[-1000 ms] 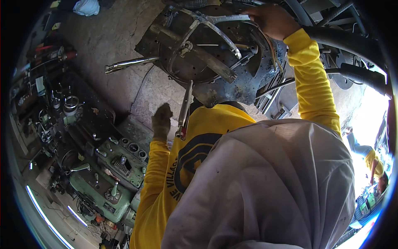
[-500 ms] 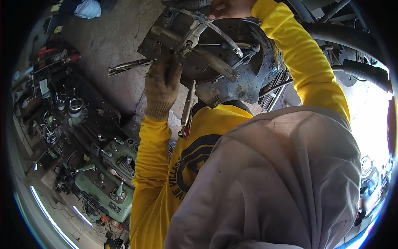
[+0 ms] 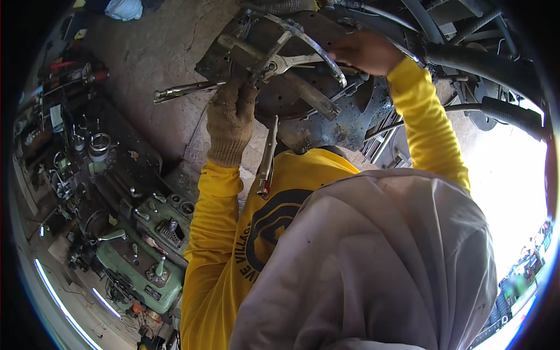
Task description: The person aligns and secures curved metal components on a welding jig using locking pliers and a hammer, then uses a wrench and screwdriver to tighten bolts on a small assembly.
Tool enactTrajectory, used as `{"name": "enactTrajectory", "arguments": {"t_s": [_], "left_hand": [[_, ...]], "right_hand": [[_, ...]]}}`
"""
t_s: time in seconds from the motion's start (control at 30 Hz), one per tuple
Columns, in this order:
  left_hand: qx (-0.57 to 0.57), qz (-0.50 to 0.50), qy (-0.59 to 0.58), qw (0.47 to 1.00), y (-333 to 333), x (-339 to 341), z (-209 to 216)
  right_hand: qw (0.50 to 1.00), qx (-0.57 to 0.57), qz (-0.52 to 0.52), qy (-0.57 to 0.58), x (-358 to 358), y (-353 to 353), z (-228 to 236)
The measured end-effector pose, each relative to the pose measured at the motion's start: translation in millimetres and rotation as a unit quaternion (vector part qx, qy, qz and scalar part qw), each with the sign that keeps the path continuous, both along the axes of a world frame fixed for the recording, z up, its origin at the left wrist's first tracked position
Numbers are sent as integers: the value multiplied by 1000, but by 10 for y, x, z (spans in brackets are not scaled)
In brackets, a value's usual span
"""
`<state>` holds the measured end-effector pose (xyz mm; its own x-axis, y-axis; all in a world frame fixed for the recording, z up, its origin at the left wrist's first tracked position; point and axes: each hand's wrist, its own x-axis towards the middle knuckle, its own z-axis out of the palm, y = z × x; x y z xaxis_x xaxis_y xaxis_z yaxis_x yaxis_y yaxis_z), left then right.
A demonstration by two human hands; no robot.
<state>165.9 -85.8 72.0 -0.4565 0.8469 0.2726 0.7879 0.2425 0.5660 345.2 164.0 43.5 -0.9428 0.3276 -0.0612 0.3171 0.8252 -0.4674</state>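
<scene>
My bare right hand [image 3: 367,53] pinches the far end of a combination wrench [image 3: 300,59]. The wrench's other end sits around a fastener on a welded metal frame [image 3: 318,51] with a curved bar. Brown knitted work glove covers my left hand [image 3: 231,119], its fingers closed at the frame's near left edge; their tips are partly hidden. Locking pliers [image 3: 186,92] stick out left of the glove, and a second pair of locking pliers [image 3: 267,160] points toward me. A flat steel bar [image 3: 309,96] lies across the frame.
Under the frame is a dark perforated steel plate [image 3: 213,61] on a worn metal stand [image 3: 332,137]. A green lathe [image 3: 140,271] stands at the left. Thick dark tubes [image 3: 478,61] and thin metal rods [image 3: 385,137] are at the right. A white bag [image 3: 123,9] lies on the floor.
My right hand has moved nearer and to the right, swinging the wrench clockwise from pointing away to pointing right. The left hand stays almost in place.
</scene>
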Motion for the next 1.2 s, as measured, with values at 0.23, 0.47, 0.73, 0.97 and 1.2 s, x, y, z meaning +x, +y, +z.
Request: {"name": "enactTrajectory", "arguments": {"t_s": [0.23,0.47,0.73,0.97,1.2], "left_hand": [[-18,28,-78,996,4,-10,-45],[9,12,-72,997,38,1,-32],[2,24,-67,997,58,32,-46],[-2,24,-64,998,29,44,-26],[-37,35,-81,995,45,51,56]], "right_hand": [[993,-106,-51,-9,123,15,166],[998,44,41,11,-170,462,187],[974,134,173,56,-726,675,237],[946,208,242,59,-1342,711,56],[969,179,168,-36,-955,491,309]]}}
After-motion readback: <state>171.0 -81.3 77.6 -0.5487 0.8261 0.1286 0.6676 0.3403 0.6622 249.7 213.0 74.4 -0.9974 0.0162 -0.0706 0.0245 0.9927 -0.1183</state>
